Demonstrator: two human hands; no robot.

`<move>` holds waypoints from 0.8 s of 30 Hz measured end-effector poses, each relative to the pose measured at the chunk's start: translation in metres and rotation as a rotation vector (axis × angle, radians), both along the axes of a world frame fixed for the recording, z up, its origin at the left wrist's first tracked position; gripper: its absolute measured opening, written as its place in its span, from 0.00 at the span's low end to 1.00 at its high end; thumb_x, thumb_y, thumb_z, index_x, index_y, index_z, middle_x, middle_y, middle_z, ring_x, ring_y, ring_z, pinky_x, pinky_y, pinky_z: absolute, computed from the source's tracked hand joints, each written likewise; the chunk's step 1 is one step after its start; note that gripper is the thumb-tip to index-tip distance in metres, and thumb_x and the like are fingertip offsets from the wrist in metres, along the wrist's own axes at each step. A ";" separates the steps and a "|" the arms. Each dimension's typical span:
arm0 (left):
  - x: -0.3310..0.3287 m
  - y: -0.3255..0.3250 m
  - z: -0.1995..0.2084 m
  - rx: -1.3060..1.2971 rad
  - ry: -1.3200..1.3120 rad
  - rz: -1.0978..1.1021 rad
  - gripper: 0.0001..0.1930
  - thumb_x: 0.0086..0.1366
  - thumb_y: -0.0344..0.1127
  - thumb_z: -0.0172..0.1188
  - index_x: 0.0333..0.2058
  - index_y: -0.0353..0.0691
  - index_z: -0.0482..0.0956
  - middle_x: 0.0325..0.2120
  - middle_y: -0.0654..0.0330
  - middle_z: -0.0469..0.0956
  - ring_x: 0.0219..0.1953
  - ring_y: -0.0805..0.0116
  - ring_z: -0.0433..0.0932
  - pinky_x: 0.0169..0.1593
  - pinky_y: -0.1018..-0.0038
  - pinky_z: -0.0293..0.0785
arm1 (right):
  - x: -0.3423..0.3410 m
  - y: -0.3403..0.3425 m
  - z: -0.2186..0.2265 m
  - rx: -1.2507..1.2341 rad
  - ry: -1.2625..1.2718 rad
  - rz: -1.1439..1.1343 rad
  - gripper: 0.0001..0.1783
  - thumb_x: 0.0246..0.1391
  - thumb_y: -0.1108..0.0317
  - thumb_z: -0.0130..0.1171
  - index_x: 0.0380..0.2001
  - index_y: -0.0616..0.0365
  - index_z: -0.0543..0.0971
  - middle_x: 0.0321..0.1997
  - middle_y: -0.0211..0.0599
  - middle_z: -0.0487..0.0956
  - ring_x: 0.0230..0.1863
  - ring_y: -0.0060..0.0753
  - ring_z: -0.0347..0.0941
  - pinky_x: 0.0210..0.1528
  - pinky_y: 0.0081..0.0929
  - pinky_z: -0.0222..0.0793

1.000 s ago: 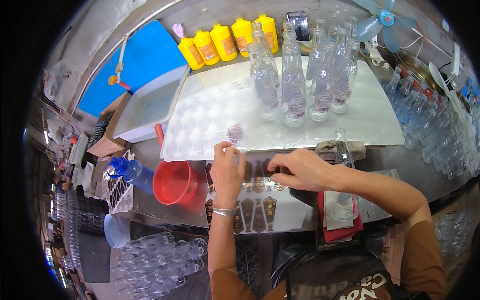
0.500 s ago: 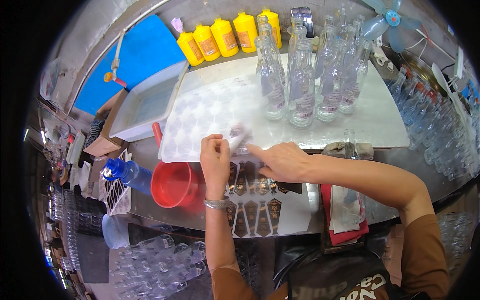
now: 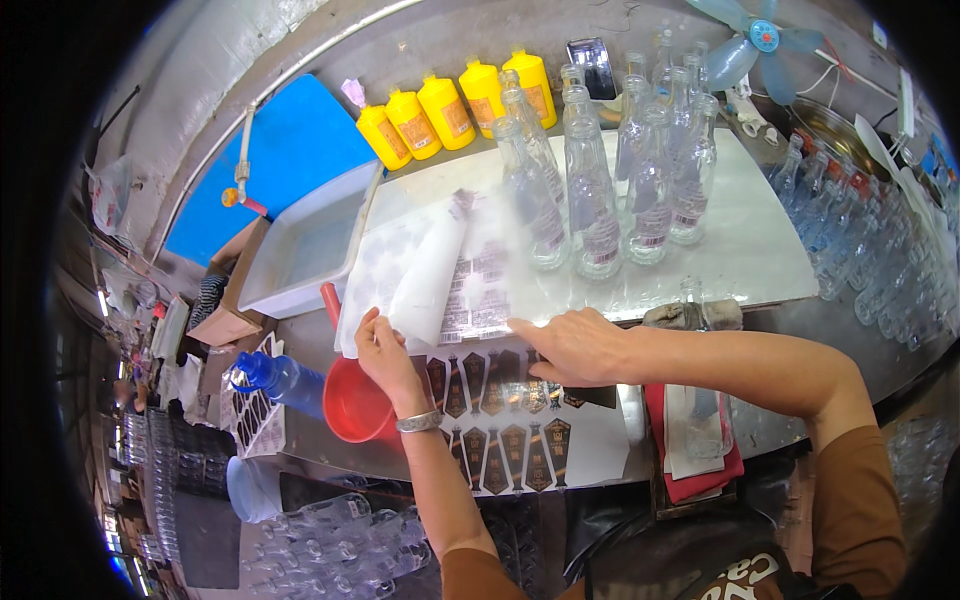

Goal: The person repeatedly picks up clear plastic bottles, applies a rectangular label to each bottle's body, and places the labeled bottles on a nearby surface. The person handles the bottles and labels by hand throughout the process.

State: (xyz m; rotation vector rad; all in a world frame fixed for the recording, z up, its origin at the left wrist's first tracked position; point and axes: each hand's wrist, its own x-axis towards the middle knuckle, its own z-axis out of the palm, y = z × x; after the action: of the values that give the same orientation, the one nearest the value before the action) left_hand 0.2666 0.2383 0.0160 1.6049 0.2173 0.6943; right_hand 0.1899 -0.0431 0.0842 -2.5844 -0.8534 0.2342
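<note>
My left hand (image 3: 388,362) pinches the near-left corner of a white backing paper (image 3: 425,292), which is curled back over itself. Beside the curl shows a sheet of labels with small purple print (image 3: 478,290), lying on the white board. My right hand (image 3: 580,345) rests at that sheet's near right corner, forefinger stretched out and touching it, thumb apart. Just below both hands lies a sheet of dark, pointed labels with gold print (image 3: 512,455). Clear glass bottles with purple-printed labels (image 3: 598,225) stand upright beyond my right hand.
Yellow bottles (image 3: 445,112) line the back. A white tub (image 3: 305,245), a red dipper (image 3: 358,402) and a blue spray bottle (image 3: 285,380) are to the left. A glass bottle (image 3: 705,420) lies on cloths at right. More bottles (image 3: 860,240) crowd the far right, by a fan (image 3: 764,36).
My left hand has moved left and nearer me, peeling the backing paper back and baring more of the purple-printed labels. My right hand stays by the sheet's corner.
</note>
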 end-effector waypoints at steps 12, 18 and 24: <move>-0.003 -0.032 0.047 0.938 -0.264 -0.020 0.16 0.64 0.29 0.61 0.51 0.32 0.79 0.60 0.45 0.72 0.61 0.46 0.69 0.61 0.60 0.67 | -0.006 -0.015 0.002 0.084 0.040 0.033 0.18 0.54 0.60 0.61 0.40 0.63 0.73 0.28 0.52 0.81 0.33 0.60 0.79 0.36 0.52 0.74; 0.017 -0.083 0.048 1.237 -0.106 -0.350 0.18 0.62 0.36 0.64 0.49 0.34 0.81 0.61 0.45 0.71 0.62 0.44 0.69 0.63 0.57 0.65 | -0.018 -0.002 0.010 0.099 0.005 0.115 0.18 0.54 0.60 0.61 0.41 0.62 0.74 0.27 0.53 0.81 0.31 0.60 0.79 0.35 0.53 0.75; -0.035 -0.073 0.054 1.025 0.030 -0.733 0.27 0.56 0.34 0.71 0.54 0.36 0.77 0.65 0.44 0.65 0.65 0.45 0.67 0.64 0.59 0.66 | -0.019 -0.044 0.007 0.047 0.055 0.085 0.18 0.57 0.59 0.61 0.44 0.61 0.75 0.26 0.53 0.81 0.32 0.59 0.79 0.35 0.51 0.75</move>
State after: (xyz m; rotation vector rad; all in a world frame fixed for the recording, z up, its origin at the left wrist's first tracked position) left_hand 0.2318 0.1657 0.0698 2.4384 -0.8067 0.1692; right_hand 0.1708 -0.0873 0.0915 -2.4894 -0.9389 0.3045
